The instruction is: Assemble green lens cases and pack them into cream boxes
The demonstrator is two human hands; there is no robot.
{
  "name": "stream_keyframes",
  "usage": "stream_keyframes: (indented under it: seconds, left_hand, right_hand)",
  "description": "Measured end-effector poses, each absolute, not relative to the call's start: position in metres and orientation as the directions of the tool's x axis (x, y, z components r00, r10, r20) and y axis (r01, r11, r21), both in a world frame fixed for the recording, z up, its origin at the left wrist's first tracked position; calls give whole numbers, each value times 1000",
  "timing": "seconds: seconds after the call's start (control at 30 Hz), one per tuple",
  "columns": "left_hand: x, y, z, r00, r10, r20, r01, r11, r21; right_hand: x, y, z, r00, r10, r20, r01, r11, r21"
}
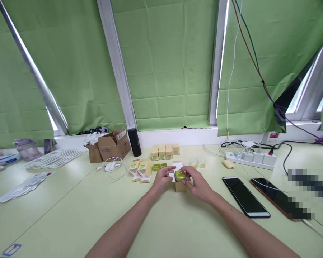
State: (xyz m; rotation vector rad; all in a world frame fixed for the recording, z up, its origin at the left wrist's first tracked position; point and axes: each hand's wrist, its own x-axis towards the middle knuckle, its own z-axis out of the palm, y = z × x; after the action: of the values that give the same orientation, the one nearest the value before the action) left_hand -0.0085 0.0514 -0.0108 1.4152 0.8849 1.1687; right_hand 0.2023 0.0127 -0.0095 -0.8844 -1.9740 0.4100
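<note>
Head view: a green case (180,175) is pinched by the right hand (198,183) at a small cardboard box (181,187); the left hand (160,180) is held alongside, fingers parted.

Desk (161,233): spreading out pale yellow-green
Open small box (181,187): standing near the middle
Small boxes (162,153): standing grouped at twelve o'clock
Cardboard box (111,147): sitting at eleven
Power strip (250,159): lying at two
Phones (246,197): lying at three
Papers (25,186): lying at nine
White rack (56,158): lying at ten

Arms (121,225) stretched forward, hands (199,184) close together, fingers (188,170) bent.
</note>
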Motion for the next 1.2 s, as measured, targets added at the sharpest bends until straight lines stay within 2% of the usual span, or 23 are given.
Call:
stream_keyframes:
  seconds: [0.4,0.77,1.2]
  left_hand:
    - [-9,51,-11,239,951,195,-52,-188,981]
    - [-9,51,-10,261,950,173,-64,-162,985]
    - [-10,52,-12,282,944,170,-74,-155,985]
  right_hand:
    - [194,13,-6,-302,708,639,440,698,-565]
    - [189,29,-22,-165,807,567,350,585,-732]
    - [188,33,-21,-118,875,469,350,479,-805]
